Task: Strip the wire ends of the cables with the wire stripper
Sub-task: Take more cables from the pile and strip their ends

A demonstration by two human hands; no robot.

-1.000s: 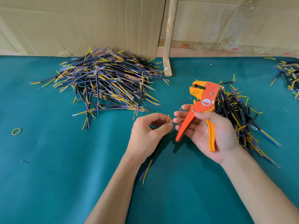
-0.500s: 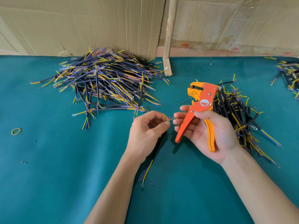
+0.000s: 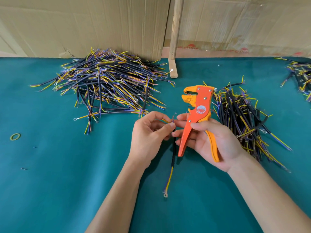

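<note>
Your left hand (image 3: pixel 149 135) is pinching a cable (image 3: pixel 172 153) at its upper end, the ring-tipped tail hanging toward 6 o'clock over the cloth (image 3: pixel 67 182). Your right hand (image 3: pixel 213 140) is gripping the stripper (image 3: pixel 196 115), head pointing to 12. Piles are lying at 10 (image 3: pixel 107 88) and 2 (image 3: pixel 242 118)

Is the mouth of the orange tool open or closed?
Open. The wire stripper shows a dark gap between its yellow jaws at the top, with no wire in it, and the right hand holds its handles spread apart.
</note>
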